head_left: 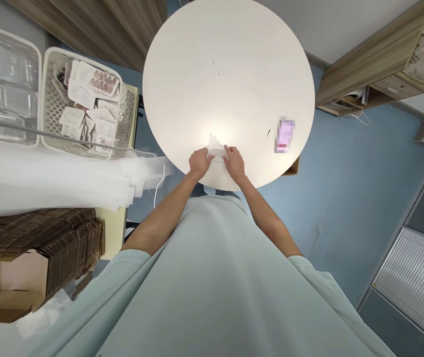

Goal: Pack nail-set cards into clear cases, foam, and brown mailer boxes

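Observation:
Close to the near edge of the round white table (230,59), both of my hands grip a small white bundle (217,151) that looks like thin wrapping material. Its upper end is ragged and sticks up past my fingers. My left hand (200,162) is closed on the left end, its thumb along the near side. On the right end, my right hand (235,162) is closed too, fingers bent over the top. Whatever may be inside the bundle is hidden.
A blurred pink and purple object (284,135) lies on the table's right side. To the left are a white basket of packaged items (92,101), a bin of clear plastic boxes (7,94), white foam sheets (55,176) and stacked cardboard boxes (70,243). A white cable (164,173) hangs nearby.

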`<state>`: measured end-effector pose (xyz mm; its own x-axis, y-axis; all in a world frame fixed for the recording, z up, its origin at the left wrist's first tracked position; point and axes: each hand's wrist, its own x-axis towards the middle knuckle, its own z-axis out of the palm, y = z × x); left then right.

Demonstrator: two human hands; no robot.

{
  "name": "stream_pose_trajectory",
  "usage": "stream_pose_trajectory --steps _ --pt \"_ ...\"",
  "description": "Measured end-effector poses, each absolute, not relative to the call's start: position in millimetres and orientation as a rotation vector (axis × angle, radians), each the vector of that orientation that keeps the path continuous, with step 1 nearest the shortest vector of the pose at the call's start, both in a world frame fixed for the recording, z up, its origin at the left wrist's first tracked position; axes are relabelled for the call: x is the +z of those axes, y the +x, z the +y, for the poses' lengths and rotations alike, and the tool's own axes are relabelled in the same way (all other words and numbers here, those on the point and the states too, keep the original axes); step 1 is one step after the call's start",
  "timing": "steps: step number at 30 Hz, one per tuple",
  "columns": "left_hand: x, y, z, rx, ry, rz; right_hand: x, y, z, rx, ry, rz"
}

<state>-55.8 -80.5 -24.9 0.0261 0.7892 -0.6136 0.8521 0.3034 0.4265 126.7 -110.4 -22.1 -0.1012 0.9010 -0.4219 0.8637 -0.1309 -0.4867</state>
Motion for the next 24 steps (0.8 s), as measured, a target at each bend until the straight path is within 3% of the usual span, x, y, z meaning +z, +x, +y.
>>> stream_pose_trajectory --steps 7,13,24 --pt "-22.6 -57.0 -90.2 -0.014 1.361 1.842 -36.7 130.7 -87.1 1.1 -1.873 -2.244" --pt "-20.1 -63.9 -108.7 0.044 1.139 1.877 -31.7 125.3 -101.7 1.072 -1.974 -2.213" --pt "-25.0 -100.6 -119.3 0.16 1.401 1.718 -22.2 60.8 -132.6 1.186 -2.136 -2.069"
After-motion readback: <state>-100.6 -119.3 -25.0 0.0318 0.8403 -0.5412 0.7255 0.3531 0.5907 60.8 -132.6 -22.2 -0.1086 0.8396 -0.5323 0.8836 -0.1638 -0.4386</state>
